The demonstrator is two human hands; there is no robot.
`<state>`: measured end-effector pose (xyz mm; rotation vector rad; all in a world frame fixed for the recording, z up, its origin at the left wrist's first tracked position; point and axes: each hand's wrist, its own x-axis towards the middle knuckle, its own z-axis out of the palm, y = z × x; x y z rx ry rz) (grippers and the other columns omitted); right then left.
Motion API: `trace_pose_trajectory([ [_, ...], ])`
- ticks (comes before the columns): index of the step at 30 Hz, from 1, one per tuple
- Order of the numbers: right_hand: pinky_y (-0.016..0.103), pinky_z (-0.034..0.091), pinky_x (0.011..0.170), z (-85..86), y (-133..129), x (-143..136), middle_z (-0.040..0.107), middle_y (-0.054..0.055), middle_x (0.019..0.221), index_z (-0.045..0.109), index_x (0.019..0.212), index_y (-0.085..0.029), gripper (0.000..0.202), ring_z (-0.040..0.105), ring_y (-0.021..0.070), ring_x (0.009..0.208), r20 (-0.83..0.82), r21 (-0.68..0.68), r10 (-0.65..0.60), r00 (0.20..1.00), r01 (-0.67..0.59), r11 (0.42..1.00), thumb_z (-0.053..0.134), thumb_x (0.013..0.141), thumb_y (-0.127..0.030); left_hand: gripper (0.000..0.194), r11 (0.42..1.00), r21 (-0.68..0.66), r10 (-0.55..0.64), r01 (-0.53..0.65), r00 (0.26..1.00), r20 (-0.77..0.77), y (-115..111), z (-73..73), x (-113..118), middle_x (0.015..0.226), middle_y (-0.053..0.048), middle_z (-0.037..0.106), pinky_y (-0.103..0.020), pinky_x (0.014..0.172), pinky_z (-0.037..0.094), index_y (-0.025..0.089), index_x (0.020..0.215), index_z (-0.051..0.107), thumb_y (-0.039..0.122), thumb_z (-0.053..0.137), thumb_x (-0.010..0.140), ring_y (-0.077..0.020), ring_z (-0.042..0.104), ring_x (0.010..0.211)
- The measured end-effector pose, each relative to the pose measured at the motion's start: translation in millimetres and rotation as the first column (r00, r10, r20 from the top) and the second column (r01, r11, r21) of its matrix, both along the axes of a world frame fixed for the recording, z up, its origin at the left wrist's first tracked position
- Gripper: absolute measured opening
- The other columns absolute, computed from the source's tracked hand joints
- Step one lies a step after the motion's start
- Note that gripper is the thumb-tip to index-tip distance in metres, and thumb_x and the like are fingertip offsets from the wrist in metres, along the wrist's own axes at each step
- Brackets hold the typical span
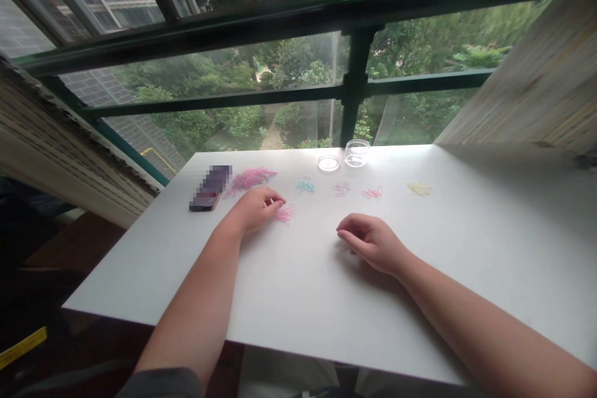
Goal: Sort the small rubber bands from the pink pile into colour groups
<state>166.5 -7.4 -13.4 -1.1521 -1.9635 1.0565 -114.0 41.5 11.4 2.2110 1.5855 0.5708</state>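
Note:
My left hand (260, 208) is over the table with thumb and fingertips brought together, beside a small pile of pink rubber bands (285, 214). Whatever its fingertips may hold is too small to make out. Behind it spreads a larger heap of mixed pink and purple rubber bands (254, 178). To the right, my right hand (373, 241) rests low over the white tabletop, fingers curled and thumb against the index finger; its contents are hidden. Small separate groups lie beyond the hands: teal bands (306, 186), light purple bands (341, 188), coral-pink bands (372, 193) and pale yellow bands (419, 188).
A phone (211, 189), blurred out, lies at the left of the white table (298, 298). At the back edge are a clear round lid (328, 164) and a clear round container (357, 154). A green railing (357, 74) and window stand behind, with curtains at both sides.

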Motion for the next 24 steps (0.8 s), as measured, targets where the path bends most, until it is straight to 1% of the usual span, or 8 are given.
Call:
trace_pose_trajectory([
  [3,0.024,0.04,0.052,-0.6,0.0,0.2,0.054,-0.001,0.062,0.058,0.078,-0.018,0.014,0.05,0.0112,0.054,-0.007,-0.005,0.002,1.0,-0.002,1.0,0.051,0.082,-0.029,0.027,0.999,-0.005,0.049,-0.049,0.997,0.065,0.4,0.7,-1.1,0.086,-0.003,0.07,-0.026,0.068,0.044,0.018,0.088,0.067,0.034,0.046,0.081,-0.015,0.059,0.073],
  [5,0.024,0.041,0.053,-1.0,0.0,0.1,0.055,0.0,0.063,0.058,0.078,-0.018,0.014,0.05,0.0113,0.055,-0.009,-0.006,0.003,1.0,-0.003,1.0,0.051,0.082,-0.03,0.027,0.998,-0.019,0.063,-0.061,0.993,0.104,0.6,0.3,-1.5,0.084,-0.004,0.07,-0.026,0.069,0.045,0.017,0.089,0.066,0.034,0.046,0.081,-0.0153,0.06,0.073],
  [11,0.025,0.041,0.053,-0.3,-0.2,0.0,0.055,0.0,0.064,0.058,0.078,-0.018,0.015,0.05,0.0115,0.055,-0.003,-0.001,0.004,1.0,-0.004,1.0,0.05,0.083,-0.03,0.027,0.997,-0.075,0.05,-0.036,0.979,0.197,-0.6,-0.4,2.3,0.085,-0.006,0.071,-0.028,0.07,0.048,0.015,0.092,0.064,0.034,0.05,0.078,-0.0168,0.064,0.077],
  [16,0.024,0.04,0.052,0.2,-0.4,0.0,0.055,0.0,0.063,0.058,0.078,-0.018,0.014,0.049,0.0115,0.054,0.0,0.013,0.007,1.0,-0.007,1.0,0.05,0.083,-0.029,0.026,0.996,-0.083,0.027,-0.015,0.988,0.15,-1.5,-0.1,5.5,0.085,-0.005,0.07,-0.027,0.067,0.048,0.016,0.09,0.066,0.034,0.053,0.076,-0.0149,0.061,0.07],
  [19,0.024,0.04,0.052,0.1,-0.5,-0.1,0.055,0.0,0.062,0.058,0.078,-0.018,0.014,0.048,0.0114,0.054,0.002,0.015,0.009,1.0,-0.009,1.0,0.05,0.082,-0.028,0.027,0.994,-0.113,0.012,0.003,0.991,0.13,-1.5,-0.9,5.3,0.087,-0.004,0.07,-0.025,0.065,0.048,0.016,0.093,0.067,0.032,0.053,0.075,-0.0134,0.06,0.066],
  [24,0.024,0.039,0.052,-0.3,-0.2,-0.2,0.054,-0.001,0.061,0.058,0.077,-0.018,0.014,0.047,0.0111,0.054,0.012,0.032,0.008,1.0,-0.009,0.999,0.05,0.082,-0.028,0.026,0.995,-0.098,0.02,-0.013,0.997,0.07,-1.3,-3.0,2.2,0.087,-0.003,0.07,-0.025,0.067,0.047,0.018,0.093,0.067,0.029,0.054,0.073,-0.0129,0.059,0.066],
])
